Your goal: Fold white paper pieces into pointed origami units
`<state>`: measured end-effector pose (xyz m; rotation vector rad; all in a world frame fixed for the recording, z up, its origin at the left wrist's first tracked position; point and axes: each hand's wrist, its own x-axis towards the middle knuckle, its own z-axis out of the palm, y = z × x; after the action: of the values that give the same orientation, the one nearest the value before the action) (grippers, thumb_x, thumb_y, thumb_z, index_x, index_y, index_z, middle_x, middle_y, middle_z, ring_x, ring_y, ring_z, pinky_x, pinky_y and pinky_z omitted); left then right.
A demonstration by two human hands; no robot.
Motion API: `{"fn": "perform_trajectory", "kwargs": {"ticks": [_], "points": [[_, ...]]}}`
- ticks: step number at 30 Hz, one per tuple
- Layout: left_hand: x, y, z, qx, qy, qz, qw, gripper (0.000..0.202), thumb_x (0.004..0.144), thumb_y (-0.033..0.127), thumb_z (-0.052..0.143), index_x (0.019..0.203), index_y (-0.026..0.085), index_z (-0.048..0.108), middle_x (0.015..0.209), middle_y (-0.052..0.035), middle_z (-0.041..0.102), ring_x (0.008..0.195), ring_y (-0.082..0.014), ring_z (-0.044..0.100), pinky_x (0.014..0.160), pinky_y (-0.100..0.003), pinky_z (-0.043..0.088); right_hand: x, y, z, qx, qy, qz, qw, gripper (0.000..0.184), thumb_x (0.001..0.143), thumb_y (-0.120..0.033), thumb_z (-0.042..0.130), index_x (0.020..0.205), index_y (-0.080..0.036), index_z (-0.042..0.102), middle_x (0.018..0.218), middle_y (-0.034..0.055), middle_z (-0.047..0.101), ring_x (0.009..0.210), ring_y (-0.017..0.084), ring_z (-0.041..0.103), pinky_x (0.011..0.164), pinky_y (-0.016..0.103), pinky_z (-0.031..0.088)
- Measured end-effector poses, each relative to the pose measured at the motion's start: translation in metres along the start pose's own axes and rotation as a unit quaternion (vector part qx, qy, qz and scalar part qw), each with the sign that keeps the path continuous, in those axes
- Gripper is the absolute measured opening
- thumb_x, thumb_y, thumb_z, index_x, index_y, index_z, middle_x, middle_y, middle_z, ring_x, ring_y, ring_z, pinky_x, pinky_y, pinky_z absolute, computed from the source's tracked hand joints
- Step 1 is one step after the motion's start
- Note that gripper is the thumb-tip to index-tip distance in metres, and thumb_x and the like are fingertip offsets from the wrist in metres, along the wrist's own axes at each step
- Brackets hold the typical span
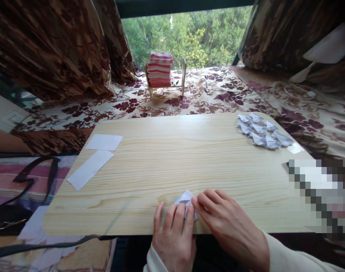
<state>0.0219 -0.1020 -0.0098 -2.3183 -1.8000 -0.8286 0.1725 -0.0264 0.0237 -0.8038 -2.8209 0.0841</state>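
A small folded piece of white paper lies near the front edge of the table, with a pointed top and creased flaps. My left hand holds it down from the left, its fingers bent over the paper and its thumb hidden. From the right, my right hand pinches the paper's right side between thumb and index finger, the other fingers curled. Part of the paper is covered by my fingers. Several folded paper pieces sit grouped at the table's far right corner.
Flat paper strips lie on the left of the wooden table. Beyond it stands a small rack with stacked pink-and-white cloths. A lamp is at the far right; a pixelated object is at the right edge.
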Motion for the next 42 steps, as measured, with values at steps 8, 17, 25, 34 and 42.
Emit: {"fn": "perform_trajectory", "kwargs": {"ticks": [8, 17, 25, 34, 42], "points": [[0.032, -0.013, -0.019, -0.033, -0.047, 0.031, 0.998, 0.033, 0.085, 0.032, 0.044, 0.109, 0.016, 0.06, 0.102, -0.0091, 0.063, 0.098, -0.0237, 0.052, 0.103, -0.05, 0.018, -0.001, 0.002, 0.002, 0.004, -0.008, -0.008, 1.0, 0.022, 0.071, -0.015, 0.066, 0.092, -0.011, 0.061, 0.082, 0.0048, 0.056, 0.075, 0.019, 0.044, 0.066, 0.032, 0.035], [0.028, -0.037, -0.004, -0.034, -0.062, 0.088, 0.994, 0.033, 0.088, 0.031, 0.04, 0.11, 0.017, 0.059, 0.102, -0.0058, 0.064, 0.097, -0.0222, 0.05, 0.104, -0.051, 0.015, 0.002, 0.003, 0.0, 0.033, -0.022, 0.016, 0.999, 0.025, 0.07, -0.013, 0.068, 0.094, -0.012, 0.061, 0.082, 0.0041, 0.056, 0.073, 0.018, 0.044, 0.065, 0.032, 0.035], [0.019, -0.052, -0.013, -0.038, -0.066, 0.099, 0.992, 0.03, 0.088, 0.028, 0.042, 0.111, 0.021, 0.059, 0.11, -0.0038, 0.063, 0.104, -0.0225, 0.05, 0.105, -0.051, 0.015, 0.0, 0.001, -0.002, 0.024, -0.029, 0.023, 0.999, 0.032, 0.069, -0.013, 0.07, 0.099, -0.01, 0.059, 0.082, 0.0037, 0.055, 0.073, 0.018, 0.044, 0.064, 0.031, 0.035], [0.018, -0.044, -0.012, -0.023, -0.048, 0.088, 0.995, 0.031, 0.086, 0.033, 0.045, 0.109, 0.018, 0.06, 0.105, -0.0067, 0.065, 0.101, -0.023, 0.051, 0.105, -0.051, 0.015, 0.011, -0.003, -0.007, 0.0, -0.027, 0.02, 0.999, 0.017, 0.071, -0.01, 0.062, 0.088, -0.012, 0.061, 0.082, 0.006, 0.056, 0.075, 0.02, 0.043, 0.064, 0.033, 0.033], [0.018, -0.044, -0.014, -0.021, -0.056, 0.08, 0.995, 0.03, 0.085, 0.031, 0.047, 0.109, 0.019, 0.06, 0.106, -0.0059, 0.064, 0.101, -0.0224, 0.051, 0.106, -0.051, 0.016, 0.021, -0.004, -0.001, -0.006, -0.029, 0.021, 0.999, 0.013, 0.073, -0.011, 0.061, 0.086, -0.013, 0.06, 0.081, 0.0062, 0.055, 0.076, 0.021, 0.044, 0.064, 0.033, 0.033]]}}
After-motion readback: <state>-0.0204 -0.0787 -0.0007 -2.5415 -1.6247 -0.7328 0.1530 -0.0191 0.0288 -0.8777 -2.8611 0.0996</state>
